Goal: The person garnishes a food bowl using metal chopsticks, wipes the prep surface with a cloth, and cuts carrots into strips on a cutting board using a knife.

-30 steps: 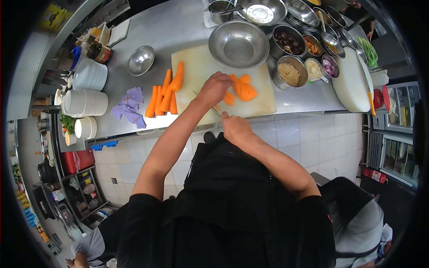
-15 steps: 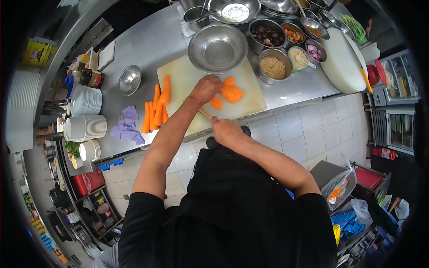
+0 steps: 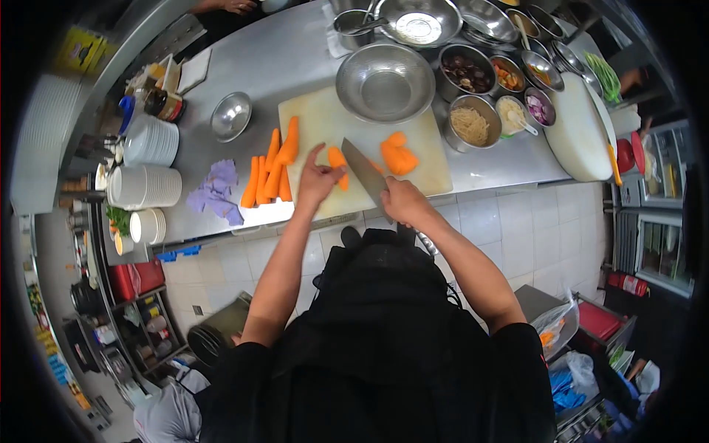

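Observation:
My right hand [image 3: 406, 201] is closed around the handle of a kitchen knife [image 3: 362, 167], its broad blade slanting up and left over the white cutting board [image 3: 306, 118]. My left hand [image 3: 317, 181] is open at the board's left part, fingers apart, the thumb against a carrot piece [image 3: 336, 159] left of the blade. To the right of the knife lie cut carrot pieces [image 3: 399, 156]. Several whole peeled carrots [image 3: 288, 140] lie on the board's left edge and the counter beside it.
A large steel bowl [image 3: 385, 85] stands at the board's far edge. A small steel bowl [image 3: 231, 118], a purple cloth [image 3: 216, 190] and stacked white bowls [image 3: 148, 186] are on the left. A pot of pale shreds [image 3: 473, 125] and a round white board [image 3: 576, 129] are on the right.
My left hand has moved left, away from the cut carrot pieces. My right hand has shifted right with the knife, whose blade now shows more fully. The view has shifted slightly.

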`<state>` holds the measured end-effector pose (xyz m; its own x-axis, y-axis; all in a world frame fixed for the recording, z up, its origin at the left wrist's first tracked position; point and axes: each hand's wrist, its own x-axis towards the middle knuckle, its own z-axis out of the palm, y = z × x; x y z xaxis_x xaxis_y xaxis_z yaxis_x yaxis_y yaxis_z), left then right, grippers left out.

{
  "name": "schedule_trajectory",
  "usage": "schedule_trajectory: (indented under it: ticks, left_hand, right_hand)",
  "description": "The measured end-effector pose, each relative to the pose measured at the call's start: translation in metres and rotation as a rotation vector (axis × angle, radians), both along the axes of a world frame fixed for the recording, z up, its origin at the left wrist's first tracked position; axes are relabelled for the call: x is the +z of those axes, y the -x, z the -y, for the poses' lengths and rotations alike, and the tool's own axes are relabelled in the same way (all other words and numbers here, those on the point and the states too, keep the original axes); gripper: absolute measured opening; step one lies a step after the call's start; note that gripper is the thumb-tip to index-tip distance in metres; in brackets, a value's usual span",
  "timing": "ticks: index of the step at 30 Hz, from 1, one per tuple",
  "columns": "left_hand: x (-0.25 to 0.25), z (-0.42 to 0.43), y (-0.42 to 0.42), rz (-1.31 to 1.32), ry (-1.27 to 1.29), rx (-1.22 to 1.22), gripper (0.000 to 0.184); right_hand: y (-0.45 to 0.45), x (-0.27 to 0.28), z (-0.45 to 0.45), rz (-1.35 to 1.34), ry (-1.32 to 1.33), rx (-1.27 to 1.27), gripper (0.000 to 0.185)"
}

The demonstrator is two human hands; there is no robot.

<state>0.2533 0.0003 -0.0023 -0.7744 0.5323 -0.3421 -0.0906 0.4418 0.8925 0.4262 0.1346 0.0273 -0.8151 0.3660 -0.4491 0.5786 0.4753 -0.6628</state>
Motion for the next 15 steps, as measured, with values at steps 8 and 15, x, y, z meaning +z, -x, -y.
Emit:
schedule_trajectory:
  ticks: [8,15]
  left_hand:
    - [-0.025,0.014,-0.041,-0.392,0.302,-0.015,0.046]
    - [-0.041,0.032,-0.032,-0.710,0.040,-0.217,0.037]
  right_hand:
    - [0.001,-0.004,0.021,-0.052,-0.272,0.111,0.025]
    - [0.005,0.009,0.032,-0.024,-0.361,0.243,0.024]
